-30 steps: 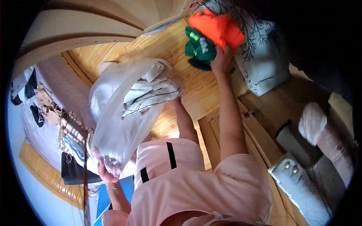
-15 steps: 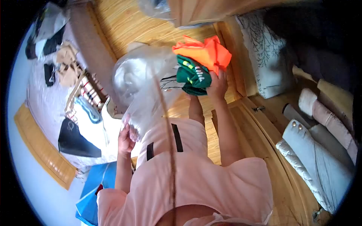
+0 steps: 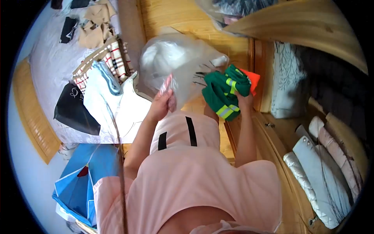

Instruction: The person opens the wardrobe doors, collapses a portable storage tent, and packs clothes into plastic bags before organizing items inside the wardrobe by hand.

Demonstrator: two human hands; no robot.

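Note:
My left hand (image 3: 159, 105) is closed on the gathered, pinkish edge of a large clear plastic bag (image 3: 187, 50). The bag hangs open in front of my legs, its far part resting near the floor. In my right hand (image 3: 245, 102) is a bundled green garment (image 3: 216, 91) with yellow-silver reflective stripes. An orange cloth (image 3: 252, 80) sticks out behind it, held in the same bundle. This bundle is just right of the bag, apart from my left hand. Thin dark branch-like lines show between bag and garment; I cannot tell what they belong to.
On the bed to the left lie a checked cloth (image 3: 115, 58), white clothes (image 3: 101, 101), a black bag (image 3: 74, 111) and beige garments (image 3: 95, 33). A blue bag (image 3: 76, 175) stands below the bed. At right, an open wooden cabinet (image 3: 269, 152) holds folded padded clothes (image 3: 319, 171).
My right hand has moved right and lower with the bundle, turning its green side toward me. My left hand has risen and moved right with the bag's edge. The view has shifted.

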